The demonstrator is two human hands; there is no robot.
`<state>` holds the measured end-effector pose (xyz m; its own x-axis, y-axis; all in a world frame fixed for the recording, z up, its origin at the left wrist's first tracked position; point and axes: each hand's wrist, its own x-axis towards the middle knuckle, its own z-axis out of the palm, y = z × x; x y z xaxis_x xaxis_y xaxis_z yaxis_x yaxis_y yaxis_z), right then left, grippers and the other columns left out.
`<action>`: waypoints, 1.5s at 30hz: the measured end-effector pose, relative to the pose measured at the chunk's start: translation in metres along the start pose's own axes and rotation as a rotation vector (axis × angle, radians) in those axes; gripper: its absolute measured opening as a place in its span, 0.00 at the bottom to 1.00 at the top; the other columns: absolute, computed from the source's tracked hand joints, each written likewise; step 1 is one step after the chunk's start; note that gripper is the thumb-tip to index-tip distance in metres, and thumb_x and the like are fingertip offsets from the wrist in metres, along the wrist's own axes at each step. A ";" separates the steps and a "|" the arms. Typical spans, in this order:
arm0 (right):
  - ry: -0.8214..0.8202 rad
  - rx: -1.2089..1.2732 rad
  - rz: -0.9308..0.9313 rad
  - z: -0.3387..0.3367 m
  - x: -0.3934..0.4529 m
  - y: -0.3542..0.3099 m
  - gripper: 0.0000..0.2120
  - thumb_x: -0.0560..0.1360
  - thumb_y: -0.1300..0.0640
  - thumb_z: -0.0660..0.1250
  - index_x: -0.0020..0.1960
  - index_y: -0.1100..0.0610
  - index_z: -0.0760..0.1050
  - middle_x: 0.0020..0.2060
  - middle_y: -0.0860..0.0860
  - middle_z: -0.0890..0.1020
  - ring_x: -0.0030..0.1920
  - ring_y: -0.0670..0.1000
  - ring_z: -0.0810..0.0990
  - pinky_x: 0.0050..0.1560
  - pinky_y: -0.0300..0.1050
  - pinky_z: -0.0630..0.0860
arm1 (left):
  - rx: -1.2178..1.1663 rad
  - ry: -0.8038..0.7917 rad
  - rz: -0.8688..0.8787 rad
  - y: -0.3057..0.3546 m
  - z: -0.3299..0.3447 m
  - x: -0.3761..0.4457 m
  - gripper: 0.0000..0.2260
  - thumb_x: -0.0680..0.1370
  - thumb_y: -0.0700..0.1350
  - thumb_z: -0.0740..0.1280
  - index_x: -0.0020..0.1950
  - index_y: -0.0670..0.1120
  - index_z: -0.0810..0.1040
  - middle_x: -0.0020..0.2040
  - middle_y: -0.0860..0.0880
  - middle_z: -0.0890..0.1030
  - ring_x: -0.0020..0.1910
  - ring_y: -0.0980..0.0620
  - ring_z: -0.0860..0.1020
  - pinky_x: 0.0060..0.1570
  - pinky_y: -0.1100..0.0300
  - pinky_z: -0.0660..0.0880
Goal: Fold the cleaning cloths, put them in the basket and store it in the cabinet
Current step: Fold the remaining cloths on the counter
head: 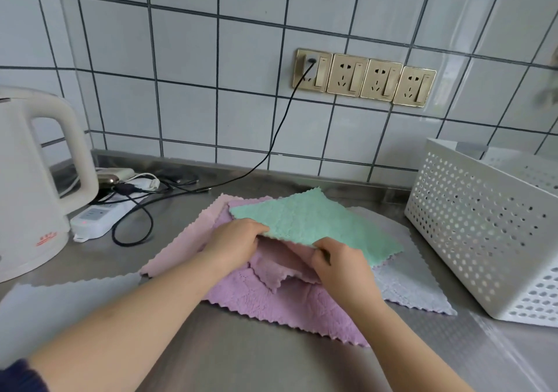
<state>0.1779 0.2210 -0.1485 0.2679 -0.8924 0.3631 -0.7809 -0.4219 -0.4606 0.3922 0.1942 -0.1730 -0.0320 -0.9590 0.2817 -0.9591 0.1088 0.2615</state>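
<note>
At far left on the counter stands a white plastic electric kettle [33,180], with a white power strip [96,219] and a tangle of black and white cables [136,189] just beside it. A pale grey cloth [60,301] lies flat at the near-left edge.

Centre: a loose pile of unfolded microfibre cloths with zigzag edges. A pale pink cloth [178,246] lies lowest on the left, a lilac cloth [271,310] spreads toward the viewer, and a mint-green cloth [314,219] sits on top. Left hand [235,243] pinches the green cloth's near edge, fingers curled over it. Right hand [341,265] pinches the same edge further right, lifting it off the pile. A second light grey cloth [410,289] shows under the pile's right side.

Right: a white perforated plastic basket [471,228], near the pile and not touching it; I see nothing in the visible part of its inside.

Risk, as judged: the fleecy layers may cling, so lifting the green cloth could drag the pink fold beneath it. A wide sweep left could catch the cables.

Surface: brushed stainless-steel countertop [241,361]. Behind, a white-tiled wall [187,74] with dark grout and four brass-coloured sockets [362,77], one in use.
</note>
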 end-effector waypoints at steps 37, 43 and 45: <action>-0.055 -0.075 -0.087 -0.106 -0.154 0.034 0.08 0.72 0.66 0.63 0.41 0.54 0.76 0.34 0.45 0.75 0.37 0.50 0.73 0.39 0.43 0.67 | -0.165 -0.031 0.463 0.035 -0.079 -0.201 0.22 0.75 0.63 0.54 0.57 0.51 0.78 0.41 0.64 0.73 0.44 0.65 0.72 0.45 0.75 0.66; -0.239 -0.064 0.059 -0.109 -0.155 0.042 0.09 0.74 0.59 0.63 0.45 0.45 0.77 0.40 0.37 0.79 0.43 0.41 0.77 0.43 0.33 0.70 | -0.253 -0.194 0.253 0.041 -0.080 -0.198 0.04 0.75 0.55 0.66 0.41 0.64 0.77 0.44 0.60 0.81 0.46 0.62 0.77 0.49 0.66 0.72; -0.171 -0.067 0.111 -0.104 -0.147 0.049 0.05 0.75 0.55 0.65 0.49 0.49 0.80 0.42 0.41 0.80 0.47 0.45 0.78 0.47 0.37 0.71 | -0.184 -0.185 0.199 0.042 -0.079 -0.189 0.03 0.77 0.51 0.65 0.47 0.57 0.78 0.44 0.59 0.80 0.42 0.62 0.75 0.43 0.72 0.68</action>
<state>0.0415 0.3480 -0.1396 0.2653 -0.9495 0.1678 -0.8452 -0.3127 -0.4335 0.3804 0.4006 -0.1428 -0.2804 -0.9436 0.1762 -0.8624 0.3282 0.3853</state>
